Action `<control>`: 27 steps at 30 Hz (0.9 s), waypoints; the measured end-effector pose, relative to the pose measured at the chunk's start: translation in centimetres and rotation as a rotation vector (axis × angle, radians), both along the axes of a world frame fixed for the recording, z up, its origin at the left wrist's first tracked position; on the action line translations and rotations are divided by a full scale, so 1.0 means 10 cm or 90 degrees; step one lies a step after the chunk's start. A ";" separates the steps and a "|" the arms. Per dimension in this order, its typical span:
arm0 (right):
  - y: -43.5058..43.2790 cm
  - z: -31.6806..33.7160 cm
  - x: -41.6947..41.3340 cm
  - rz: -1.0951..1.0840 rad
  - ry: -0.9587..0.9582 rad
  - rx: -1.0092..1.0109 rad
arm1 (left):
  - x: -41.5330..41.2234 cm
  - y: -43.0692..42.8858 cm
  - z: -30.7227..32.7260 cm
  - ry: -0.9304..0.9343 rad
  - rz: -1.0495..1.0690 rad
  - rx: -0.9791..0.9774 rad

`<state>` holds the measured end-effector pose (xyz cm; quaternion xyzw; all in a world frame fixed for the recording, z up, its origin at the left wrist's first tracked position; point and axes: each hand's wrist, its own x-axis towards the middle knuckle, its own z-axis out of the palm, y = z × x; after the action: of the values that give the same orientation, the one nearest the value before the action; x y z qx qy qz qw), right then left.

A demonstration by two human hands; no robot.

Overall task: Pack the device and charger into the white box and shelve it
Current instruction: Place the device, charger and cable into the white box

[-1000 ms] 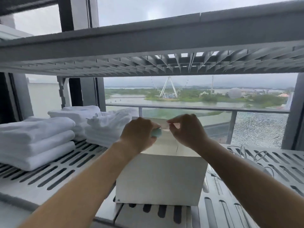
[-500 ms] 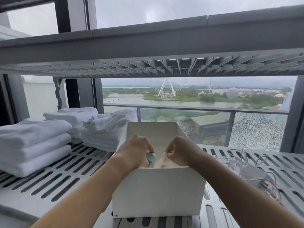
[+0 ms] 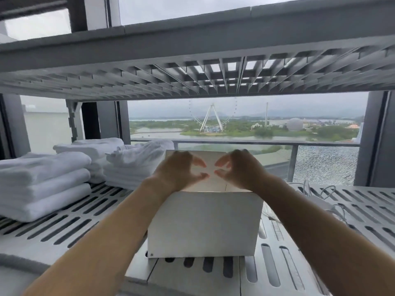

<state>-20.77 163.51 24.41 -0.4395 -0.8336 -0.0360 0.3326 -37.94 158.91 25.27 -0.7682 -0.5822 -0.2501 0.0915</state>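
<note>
My fingers [image 3: 199,162] are curving loosely on both hands, thumbs & fingertips apart, gripping nothing, tho it's all a bit blurry. L hand [image 3: 179,170] & R hand [image 3: 240,170] are hovering face to face over the open top of the white box [image 3: 205,223], near each other but not touching. The box is sitting upright on the slotted shelf [image 3: 85,221], its inside hiding behind the near wall. The charger [image 3: 320,202] w/ its tangled cable [image 3: 307,188] is lying on the shelf just right of the box. Folded white towels [image 3: 42,178] are sitting in piles at left
</note>
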 end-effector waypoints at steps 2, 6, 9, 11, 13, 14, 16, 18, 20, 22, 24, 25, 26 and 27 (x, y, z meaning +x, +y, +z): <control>-0.05 -0.02 0.12 -0.020 0.063 0.055 | 0.05 -0.01 0.04 -0.015 -0.011 0.089; -0.18 -0.07 0.45 -0.033 0.146 0.094 | 0.30 -0.04 0.09 -0.043 -0.065 0.148; -0.23 -0.12 0.79 -0.051 0.140 0.094 | 0.66 -0.05 0.04 -0.039 -0.108 0.158; -0.24 -0.15 1.06 -0.055 0.128 0.093 | 0.93 -0.04 0.00 -0.036 -0.130 0.172; -0.23 -0.20 1.37 -0.056 0.113 0.083 | 1.20 -0.04 -0.06 -0.032 -0.149 0.186; -0.21 -0.22 1.52 -0.056 0.106 0.076 | 1.35 -0.04 -0.09 -0.027 -0.158 0.194; -0.18 -0.27 1.84 -0.057 0.094 0.065 | 1.66 -0.03 -0.15 -0.023 -0.176 0.203; -0.13 -0.33 2.14 -0.063 0.074 0.068 | 1.98 0.00 -0.22 -0.030 -0.191 0.202; -0.06 -0.40 2.41 -0.062 0.050 0.069 | 2.28 0.05 -0.32 -0.035 -0.195 0.183; 0.01 -0.48 2.63 -0.043 0.037 0.053 | 2.53 0.15 -0.45 -0.023 -0.185 0.148; 0.10 -0.57 2.80 -0.018 0.015 0.039 | 2.69 0.26 -0.58 0.001 -0.154 0.112; 0.15 -0.61 2.86 -0.004 -0.001 0.034 | 2.74 0.32 -0.64 0.007 -0.136 0.099; 0.20 -0.65 2.90 0.012 -0.018 0.028 | 2.77 0.37 -0.70 0.007 -0.117 0.092; 0.25 -0.69 2.93 0.032 -0.033 0.023 | 2.79 0.43 -0.75 0.003 -0.101 0.088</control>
<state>8.57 166.00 17.52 -0.4113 -0.8519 -0.0538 0.3197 -10.03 163.17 17.81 -0.8044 -0.5006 -0.2943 0.1259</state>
